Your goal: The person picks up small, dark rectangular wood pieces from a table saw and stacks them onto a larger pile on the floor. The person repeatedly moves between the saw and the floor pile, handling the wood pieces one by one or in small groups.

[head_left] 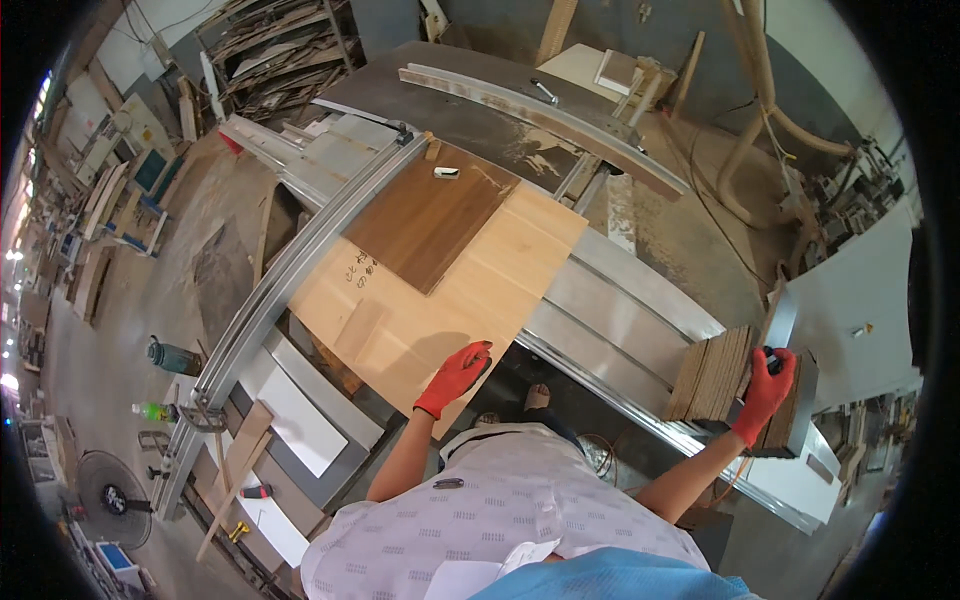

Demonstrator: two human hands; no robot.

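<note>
My left hand (457,375), in a red glove, rests flat on the near corner of a large light plywood sheet (470,295) lying on the grey saw table (640,300). A smaller dark brown board (430,220) lies on top of the light sheet, with a small white object (446,172) on it. My right hand (765,392), also in a red glove, grips the edge of a grey panel (785,335) standing behind a stack of thin wooden boards (713,372) set on edge at the table's right end.
A long metal fence rail (290,275) runs along the left of the sheet. Bottles (172,356) stand on the floor at left, a fan (112,497) at lower left. White panels (300,415) lean below the table. Scrap wood is piled at the back.
</note>
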